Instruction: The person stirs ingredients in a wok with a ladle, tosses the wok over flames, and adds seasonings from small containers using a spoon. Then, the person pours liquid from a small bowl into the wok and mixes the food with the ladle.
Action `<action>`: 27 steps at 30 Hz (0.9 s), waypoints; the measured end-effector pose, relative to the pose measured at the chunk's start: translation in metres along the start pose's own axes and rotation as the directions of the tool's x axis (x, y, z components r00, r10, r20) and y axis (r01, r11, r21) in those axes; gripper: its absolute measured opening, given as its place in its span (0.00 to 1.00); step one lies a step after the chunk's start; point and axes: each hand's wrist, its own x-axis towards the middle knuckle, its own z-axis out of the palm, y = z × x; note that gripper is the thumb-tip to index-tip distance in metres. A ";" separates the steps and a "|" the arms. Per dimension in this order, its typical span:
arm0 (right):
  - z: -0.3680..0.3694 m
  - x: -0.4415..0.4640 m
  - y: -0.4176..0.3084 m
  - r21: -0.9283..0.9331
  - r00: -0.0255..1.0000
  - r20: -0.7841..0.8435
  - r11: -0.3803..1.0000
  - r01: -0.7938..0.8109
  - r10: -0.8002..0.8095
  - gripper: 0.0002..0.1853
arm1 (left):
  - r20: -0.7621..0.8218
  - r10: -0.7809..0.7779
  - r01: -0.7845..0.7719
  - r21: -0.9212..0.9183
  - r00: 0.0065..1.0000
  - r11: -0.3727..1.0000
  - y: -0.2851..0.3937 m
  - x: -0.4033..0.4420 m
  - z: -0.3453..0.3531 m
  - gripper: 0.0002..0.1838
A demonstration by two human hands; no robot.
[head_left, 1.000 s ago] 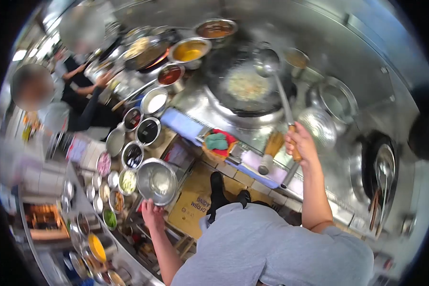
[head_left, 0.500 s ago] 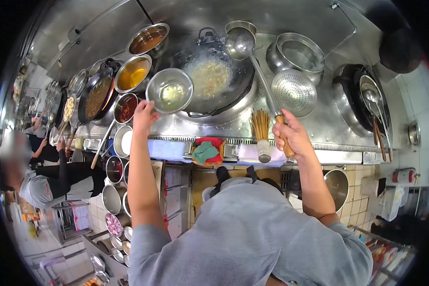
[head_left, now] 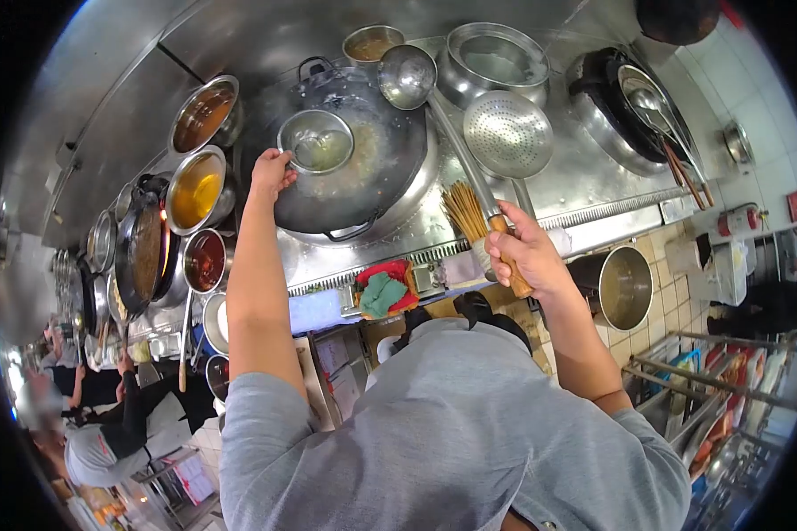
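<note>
My left hand (head_left: 274,173) is closed on the rim of a small metal bowl (head_left: 347,142) with clear, slightly yellowish liquid inside. The bowl is held above the left part of a large black wok (head_left: 390,199), where pale, steaming contents show past its edge. Wrapped around the wooden handle of a long ladle (head_left: 460,146) is my right hand (head_left: 527,252); the ladle's cup hangs over the wok's far right rim. A perforated strainer (head_left: 508,134) lies just right of the ladle. Close to my right hand stands a bamboo brush (head_left: 463,211), partly hidden.
Left of the wok are bowls of brown liquid (head_left: 202,118), yellow oil (head_left: 197,190) and red sauce (head_left: 205,261). A metal pot (head_left: 456,84) sits at the back. Red and green cloths (head_left: 383,292) lie at the front edge. Co-workers (head_left: 106,451) stand at far left.
My left hand has carried the bowl from the wok's near left edge farther in over the wok. My right hand still holds the ladle. The whole view has turned and shifted.
</note>
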 end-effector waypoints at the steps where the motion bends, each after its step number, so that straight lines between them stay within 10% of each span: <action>1: 0.002 -0.001 0.000 -0.012 1.000 -0.015 1.000 -0.007 0.006 0.32 | -0.019 0.009 -0.009 -0.011 1.000 1.000 0.002 0.006 0.005 0.06; 18: 0.015 0.011 0.005 -0.256 0.999 0.040 0.967 -0.015 0.026 0.32 | -0.085 0.007 -0.031 -0.285 0.996 0.958 -0.001 0.033 -0.022 0.06; 22: 0.016 0.033 0.013 -0.542 0.992 0.125 0.837 0.079 -0.013 0.30 | -0.030 0.000 -0.013 -0.401 1.000 0.916 0.000 0.015 -0.013 0.05; 24: 0.021 0.052 0.024 -0.823 0.895 0.303 0.384 0.419 -0.327 0.29 | 0.008 0.019 -0.013 -0.484 1.000 0.875 0.001 0.005 -0.001 0.05; 27: 0.035 0.065 0.043 -0.851 0.937 0.239 0.409 0.329 -0.255 0.28 | -0.058 0.041 -0.067 -0.568 0.997 0.820 0.008 -0.014 0.028 0.06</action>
